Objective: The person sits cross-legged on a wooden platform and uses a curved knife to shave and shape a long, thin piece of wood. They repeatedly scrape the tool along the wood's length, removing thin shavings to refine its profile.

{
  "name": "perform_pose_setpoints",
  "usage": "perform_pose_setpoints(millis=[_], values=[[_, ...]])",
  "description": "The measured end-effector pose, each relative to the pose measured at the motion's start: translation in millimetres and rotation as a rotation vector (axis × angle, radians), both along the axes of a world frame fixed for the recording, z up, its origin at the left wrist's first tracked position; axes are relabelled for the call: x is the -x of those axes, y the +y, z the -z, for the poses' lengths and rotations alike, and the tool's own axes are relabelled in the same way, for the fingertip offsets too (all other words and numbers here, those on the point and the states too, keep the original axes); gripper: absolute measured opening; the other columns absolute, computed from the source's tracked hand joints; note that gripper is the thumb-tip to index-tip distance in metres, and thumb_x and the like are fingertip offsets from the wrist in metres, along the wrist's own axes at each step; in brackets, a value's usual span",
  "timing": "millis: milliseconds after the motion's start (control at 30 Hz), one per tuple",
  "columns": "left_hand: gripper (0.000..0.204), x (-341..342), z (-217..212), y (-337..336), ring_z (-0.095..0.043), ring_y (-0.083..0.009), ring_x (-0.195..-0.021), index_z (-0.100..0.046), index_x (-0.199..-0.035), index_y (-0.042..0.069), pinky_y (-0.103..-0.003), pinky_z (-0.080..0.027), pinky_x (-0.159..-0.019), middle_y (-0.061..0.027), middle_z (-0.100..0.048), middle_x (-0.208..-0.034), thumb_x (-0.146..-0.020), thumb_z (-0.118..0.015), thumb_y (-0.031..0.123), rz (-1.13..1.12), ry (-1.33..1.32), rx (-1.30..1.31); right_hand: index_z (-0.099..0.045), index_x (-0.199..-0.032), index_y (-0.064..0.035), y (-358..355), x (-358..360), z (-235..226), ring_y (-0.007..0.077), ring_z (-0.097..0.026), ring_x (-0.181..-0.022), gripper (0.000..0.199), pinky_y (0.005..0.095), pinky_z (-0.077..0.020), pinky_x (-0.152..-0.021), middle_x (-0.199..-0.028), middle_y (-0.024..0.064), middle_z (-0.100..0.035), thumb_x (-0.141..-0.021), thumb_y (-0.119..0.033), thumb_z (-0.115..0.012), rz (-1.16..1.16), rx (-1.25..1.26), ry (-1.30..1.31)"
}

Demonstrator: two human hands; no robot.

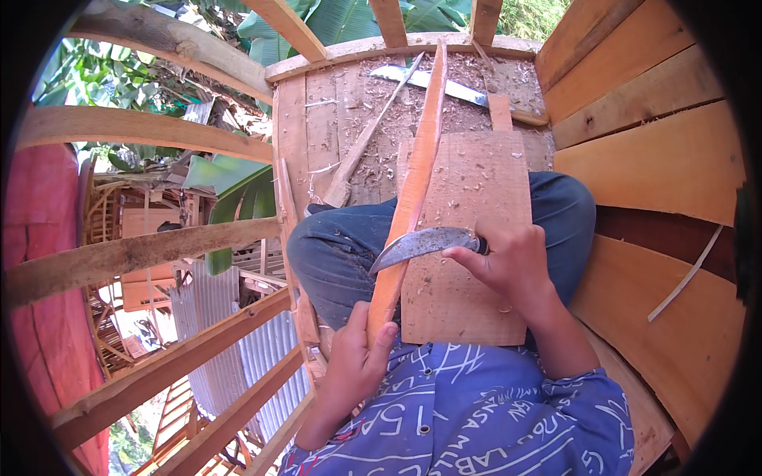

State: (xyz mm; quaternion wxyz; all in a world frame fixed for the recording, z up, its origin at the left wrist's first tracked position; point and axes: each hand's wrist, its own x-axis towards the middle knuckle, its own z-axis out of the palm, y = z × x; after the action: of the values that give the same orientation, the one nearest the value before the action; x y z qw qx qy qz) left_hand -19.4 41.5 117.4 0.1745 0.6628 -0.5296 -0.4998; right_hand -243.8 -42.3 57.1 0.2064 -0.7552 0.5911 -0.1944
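Note:
My left hand is closed round the near end of a long, tapering strip of orange-brown wood. The strip slants away from me, over the left edge of a flat wooden board lying across my lap. In my right hand is the dark handle of a knife with a broad, curved blade. That blade lies across the strip, its tip past the left side. Most of the handle is hidden by my fingers.
On the plank floor lie wood shavings, a long machete and a thin stick. Open wooden rails stand at the left, with corrugated roofing below. Solid planks wall the right side. A pale strip leans there.

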Motion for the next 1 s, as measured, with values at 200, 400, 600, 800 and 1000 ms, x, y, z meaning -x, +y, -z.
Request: perform_pose_setpoints(millis=[200,400,600,800,1000], values=[[0.026,2.0,0.1,9.2,-0.058,-0.0295,-0.06,-0.047,-0.099,0.0,-0.038,-0.043,-0.057,-0.0176,-0.053,-0.064,-0.095,-0.053,0.026,0.012,0.084,-0.101,-0.061,-0.064,-0.0017,-30.3,21.0,12.9,0.0345,-0.059,-0.054,0.057,0.041,-0.043,-0.05,-0.053,0.0164,-0.053,-0.083,-0.056,-0.061,0.305,0.029,-0.007],[0.032,-3.7,15.9,20.8,-0.045,-0.01,-0.051,-0.047,-0.098,0.002,-0.025,-0.037,-0.048,-0.0029,-0.045,-0.062,-0.099,-0.045,0.034,-0.036,0.325,-0.212,-0.051,-0.063,0.0024,-39.5,79.2,18.9,0.0217,-0.028,-0.048,0.057,0.0388,-0.0294,-0.046,-0.051,0.0162,-0.035,-0.089,-0.048,-0.059,0.536,0.011,-0.178],[0.042,1.3,15.7,8.2,-0.036,-0.0039,-0.044,-0.045,-0.094,0.005,-0.019,-0.029,-0.041,0.0021,-0.04,-0.058,-0.099,-0.038,0.046,-0.087,0.489,-0.277,-0.062,-0.064,-0.0042,13.4,6.4,-8.1,0.0319,-0.06,-0.052,0.05,0.0382,-0.0447,-0.046,-0.052,0.0142,-0.055,-0.079,-0.051,-0.067,0.022,-0.091,-0.198],[0.043,5.8,15.9,9.6,-0.035,-0.0039,-0.044,-0.044,-0.095,0.005,-0.019,-0.028,-0.042,0.0028,-0.04,-0.059,-0.098,-0.04,0.048,-0.063,0.477,-0.296,-0.063,-0.065,-0.0036,-0.1,3.5,-3.5,0.0313,-0.061,-0.051,0.052,0.0395,-0.0454,-0.048,-0.051,0.0152,-0.054,-0.081,-0.053,-0.064,0.106,-0.044,-0.089],[0.045,1.7,20.5,32.1,-0.035,-0.004,-0.045,-0.044,-0.094,0.005,-0.019,-0.028,-0.041,0.0017,-0.039,-0.061,-0.097,-0.04,0.05,-0.076,0.513,-0.291,-0.06,-0.065,0.001,-40.8,55.8,5.6,0.0345,-0.058,-0.051,0.056,0.0392,-0.0425,-0.047,-0.052,0.0187,-0.052,-0.084,-0.052,-0.062,0.448,0.062,0.013]])
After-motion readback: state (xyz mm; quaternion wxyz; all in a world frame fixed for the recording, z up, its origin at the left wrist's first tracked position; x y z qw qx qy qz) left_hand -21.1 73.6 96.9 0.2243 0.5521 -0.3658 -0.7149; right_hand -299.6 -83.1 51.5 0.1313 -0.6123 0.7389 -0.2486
